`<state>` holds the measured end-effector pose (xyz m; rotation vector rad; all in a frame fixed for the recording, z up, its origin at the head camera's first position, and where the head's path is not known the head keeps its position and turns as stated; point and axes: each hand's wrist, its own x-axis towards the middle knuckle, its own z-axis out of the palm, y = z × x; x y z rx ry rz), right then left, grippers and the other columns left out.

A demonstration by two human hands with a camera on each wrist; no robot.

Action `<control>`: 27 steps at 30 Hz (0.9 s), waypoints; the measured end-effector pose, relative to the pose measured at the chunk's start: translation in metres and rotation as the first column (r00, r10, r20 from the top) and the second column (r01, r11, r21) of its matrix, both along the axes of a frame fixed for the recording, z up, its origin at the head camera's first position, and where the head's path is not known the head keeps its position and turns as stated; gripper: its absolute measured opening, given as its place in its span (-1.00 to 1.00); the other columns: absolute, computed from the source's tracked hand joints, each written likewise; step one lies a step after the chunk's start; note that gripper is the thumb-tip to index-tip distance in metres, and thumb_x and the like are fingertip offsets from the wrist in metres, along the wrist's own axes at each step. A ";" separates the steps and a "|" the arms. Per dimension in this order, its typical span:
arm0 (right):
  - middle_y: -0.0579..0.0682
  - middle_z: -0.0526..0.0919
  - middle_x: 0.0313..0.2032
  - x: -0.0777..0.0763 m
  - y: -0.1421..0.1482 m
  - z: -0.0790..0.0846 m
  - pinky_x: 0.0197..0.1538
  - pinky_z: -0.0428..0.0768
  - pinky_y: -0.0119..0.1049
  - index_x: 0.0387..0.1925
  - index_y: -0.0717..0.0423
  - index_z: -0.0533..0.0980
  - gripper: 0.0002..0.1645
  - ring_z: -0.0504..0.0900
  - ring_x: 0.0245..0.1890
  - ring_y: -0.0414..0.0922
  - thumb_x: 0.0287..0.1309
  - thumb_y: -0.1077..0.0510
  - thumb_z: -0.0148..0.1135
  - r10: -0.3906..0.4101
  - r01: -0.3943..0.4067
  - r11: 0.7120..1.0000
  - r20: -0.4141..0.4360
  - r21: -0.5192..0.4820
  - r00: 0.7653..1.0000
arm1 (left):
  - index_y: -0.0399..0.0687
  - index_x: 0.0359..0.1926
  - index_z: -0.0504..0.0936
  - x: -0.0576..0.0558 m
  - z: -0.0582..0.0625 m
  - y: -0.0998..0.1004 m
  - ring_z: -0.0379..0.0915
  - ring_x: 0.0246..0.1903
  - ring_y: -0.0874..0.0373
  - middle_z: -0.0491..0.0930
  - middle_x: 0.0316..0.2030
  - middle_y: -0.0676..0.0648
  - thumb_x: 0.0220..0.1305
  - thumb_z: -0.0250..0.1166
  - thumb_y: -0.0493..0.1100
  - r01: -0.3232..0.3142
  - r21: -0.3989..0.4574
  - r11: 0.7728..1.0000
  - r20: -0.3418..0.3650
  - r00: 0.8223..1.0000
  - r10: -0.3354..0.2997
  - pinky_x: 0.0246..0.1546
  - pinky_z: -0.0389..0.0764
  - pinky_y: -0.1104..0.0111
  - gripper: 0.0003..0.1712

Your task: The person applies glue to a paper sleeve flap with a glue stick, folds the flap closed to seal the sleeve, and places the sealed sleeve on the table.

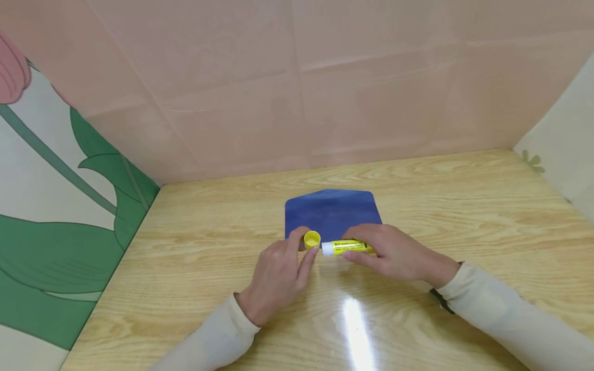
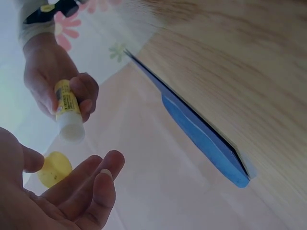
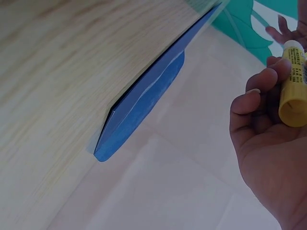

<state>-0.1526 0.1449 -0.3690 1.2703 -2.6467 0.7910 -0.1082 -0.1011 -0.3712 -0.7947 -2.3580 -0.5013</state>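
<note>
My left hand pinches a round yellow cap between thumb and forefinger, its hollow side showing in the head view. Close by on the right, my right hand grips a yellow glue stick whose white end points toward the cap. A small gap separates cap and stick. Behind both hands a blue envelope lies on the table with its flap raised toward the back; its near edge is partly hidden by the hands. In the right wrist view the glue stick rests between thumb and curled fingers.
The wood-grain table runs back to a pink sheet. A panel with green leaves borders the left side, and a pale panel the right. Light glares off the table in front of the hands.
</note>
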 end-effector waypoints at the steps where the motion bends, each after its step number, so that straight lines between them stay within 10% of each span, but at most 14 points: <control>1: -0.47 0.53 -0.29 0.000 0.000 0.000 -0.23 0.51 -0.44 -0.16 -0.30 0.50 -0.87 0.46 -0.33 -0.46 0.30 -0.10 0.11 0.001 -0.001 1.000 0.005 0.000 1.000 | -0.21 0.08 0.41 0.000 0.000 0.000 0.64 -0.47 0.22 0.69 -0.39 -0.01 0.42 0.02 -0.01 0.003 -0.002 1.000 -0.006 1.000 -0.003 -0.47 0.60 0.46 -0.60; 16: -0.46 0.55 -0.27 0.001 0.000 0.000 -0.22 0.52 -0.43 -0.15 -0.27 0.52 -0.85 0.47 -0.31 -0.45 0.29 -0.11 0.12 -0.010 0.010 1.000 -0.003 0.010 1.000 | -0.22 0.06 0.40 -0.001 0.001 0.000 0.44 -0.59 0.29 0.65 -0.38 0.00 0.37 0.11 0.01 -0.022 -0.019 1.000 0.003 1.000 0.022 -0.58 0.48 0.52 -0.58; 27: -0.48 0.51 -0.31 0.001 0.001 0.000 -0.23 0.51 -0.43 -0.19 -0.27 0.50 -0.87 0.45 -0.33 -0.45 0.27 -0.11 0.14 -0.009 0.009 1.000 -0.027 0.018 1.000 | -0.07 0.09 0.42 -0.013 0.013 -0.015 0.56 -0.48 0.23 0.67 -0.22 0.01 0.33 0.18 0.03 -0.094 0.076 0.993 0.246 0.967 0.073 -0.47 0.51 0.51 -0.59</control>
